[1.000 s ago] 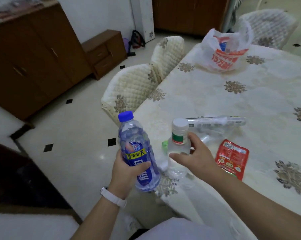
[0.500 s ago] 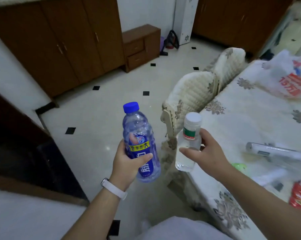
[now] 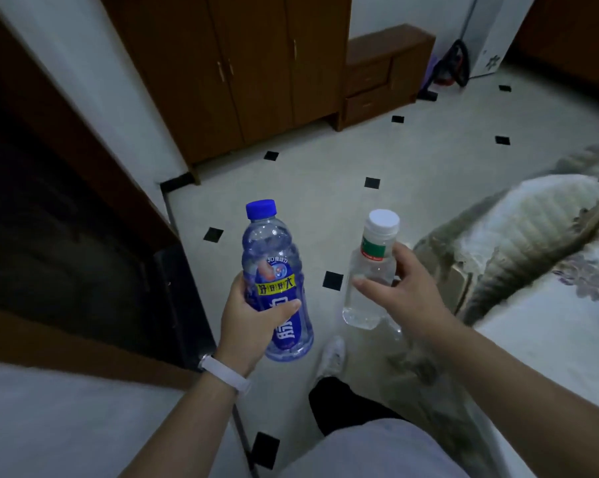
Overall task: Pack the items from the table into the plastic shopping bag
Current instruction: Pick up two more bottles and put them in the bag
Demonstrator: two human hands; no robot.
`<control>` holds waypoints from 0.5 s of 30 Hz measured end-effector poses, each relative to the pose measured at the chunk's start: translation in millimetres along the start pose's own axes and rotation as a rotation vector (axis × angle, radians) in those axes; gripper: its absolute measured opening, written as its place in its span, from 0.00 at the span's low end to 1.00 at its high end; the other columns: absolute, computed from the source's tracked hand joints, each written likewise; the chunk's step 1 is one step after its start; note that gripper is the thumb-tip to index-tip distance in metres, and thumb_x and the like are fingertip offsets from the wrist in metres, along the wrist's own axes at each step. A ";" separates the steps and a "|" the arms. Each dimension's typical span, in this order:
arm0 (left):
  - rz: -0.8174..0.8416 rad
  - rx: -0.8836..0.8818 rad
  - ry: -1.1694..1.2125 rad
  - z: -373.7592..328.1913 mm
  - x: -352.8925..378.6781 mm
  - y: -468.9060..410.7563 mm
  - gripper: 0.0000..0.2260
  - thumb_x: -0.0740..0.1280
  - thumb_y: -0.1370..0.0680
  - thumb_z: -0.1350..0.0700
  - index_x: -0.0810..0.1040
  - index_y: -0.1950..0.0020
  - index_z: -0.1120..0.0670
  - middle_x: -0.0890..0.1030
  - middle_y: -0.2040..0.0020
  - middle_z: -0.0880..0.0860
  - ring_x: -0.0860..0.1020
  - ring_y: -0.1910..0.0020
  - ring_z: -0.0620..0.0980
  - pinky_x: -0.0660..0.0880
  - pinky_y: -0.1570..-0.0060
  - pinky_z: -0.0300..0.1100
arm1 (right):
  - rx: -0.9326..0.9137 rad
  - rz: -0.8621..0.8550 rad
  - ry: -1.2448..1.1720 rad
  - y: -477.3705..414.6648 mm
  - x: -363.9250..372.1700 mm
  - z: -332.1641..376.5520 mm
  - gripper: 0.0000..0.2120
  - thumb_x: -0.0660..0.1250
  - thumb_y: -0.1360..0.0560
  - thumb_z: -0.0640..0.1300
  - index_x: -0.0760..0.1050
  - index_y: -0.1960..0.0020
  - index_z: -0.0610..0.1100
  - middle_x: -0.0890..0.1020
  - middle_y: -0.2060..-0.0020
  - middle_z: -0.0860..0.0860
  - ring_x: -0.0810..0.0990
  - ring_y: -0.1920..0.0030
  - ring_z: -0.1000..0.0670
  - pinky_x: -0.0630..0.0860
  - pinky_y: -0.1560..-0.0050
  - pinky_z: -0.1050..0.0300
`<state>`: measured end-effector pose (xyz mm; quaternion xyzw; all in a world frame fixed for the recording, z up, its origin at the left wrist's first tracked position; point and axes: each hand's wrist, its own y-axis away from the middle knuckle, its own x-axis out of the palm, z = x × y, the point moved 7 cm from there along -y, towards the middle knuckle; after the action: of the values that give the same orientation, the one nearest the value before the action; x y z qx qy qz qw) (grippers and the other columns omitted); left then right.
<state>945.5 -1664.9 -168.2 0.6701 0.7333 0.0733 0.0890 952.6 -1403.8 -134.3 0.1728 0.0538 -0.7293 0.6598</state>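
Note:
My left hand (image 3: 248,322) grips a blue-tinted drink bottle (image 3: 273,270) with a blue cap and a blue and yellow label, held upright over the floor. My right hand (image 3: 403,298) holds a clear bottle (image 3: 368,288) with a white cap and a red and green label, also upright, just right of the blue one. Both bottles hang in the air, left of the table (image 3: 567,326). The plastic shopping bag and the other table items are out of view.
A padded chair (image 3: 518,232) stands against the table edge at the right. Brown cabinets (image 3: 242,63) and a low drawer unit (image 3: 384,70) line the far wall. A dark doorway (image 3: 49,219) is at the left. My shoe (image 3: 332,357) rests on the pale tiled floor.
The view has swung left, away from the table; the bag and table items have left the frame. The clear bottle came off the table. Both hands still hold their bottles.

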 end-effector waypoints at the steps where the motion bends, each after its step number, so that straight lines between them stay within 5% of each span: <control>1: -0.010 -0.003 0.004 -2.0 -2.5 -16.8 0.29 0.82 0.38 0.63 0.76 0.41 0.51 0.84 0.49 0.51 0.83 0.51 0.53 0.81 0.52 0.52 | -0.001 0.012 0.001 -18.8 7.0 0.5 0.29 0.78 0.33 0.50 0.71 0.36 0.57 0.82 0.49 0.58 0.81 0.50 0.59 0.78 0.46 0.57; 4: -0.040 -0.006 0.002 -15.4 -2.2 -70.6 0.26 0.79 0.36 0.67 0.77 0.43 0.50 0.85 0.50 0.51 0.84 0.52 0.52 0.80 0.56 0.46 | 0.011 0.035 0.003 -79.2 21.5 4.7 0.25 0.78 0.33 0.48 0.72 0.40 0.59 0.82 0.52 0.60 0.81 0.54 0.62 0.75 0.55 0.69; 8: -0.035 -0.017 -0.060 -40.3 5.4 -143.3 0.26 0.78 0.36 0.69 0.77 0.43 0.51 0.85 0.50 0.51 0.84 0.52 0.52 0.81 0.55 0.47 | 0.040 0.045 -0.038 -159.7 26.5 18.5 0.24 0.78 0.33 0.49 0.72 0.43 0.63 0.82 0.54 0.60 0.81 0.54 0.60 0.78 0.49 0.58; 15: -0.037 0.031 -0.098 -94.8 30.9 -259.5 0.27 0.80 0.38 0.67 0.76 0.43 0.52 0.85 0.50 0.51 0.84 0.53 0.51 0.81 0.54 0.49 | 0.007 -0.002 -0.039 -275.7 9.0 58.0 0.28 0.78 0.34 0.51 0.71 0.37 0.57 0.81 0.49 0.58 0.81 0.50 0.56 0.78 0.44 0.52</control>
<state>669.6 -1656.7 -135.7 0.6605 0.7413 0.0273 0.1159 671.0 -1396.1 -124.3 0.1608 0.0386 -0.7332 0.6596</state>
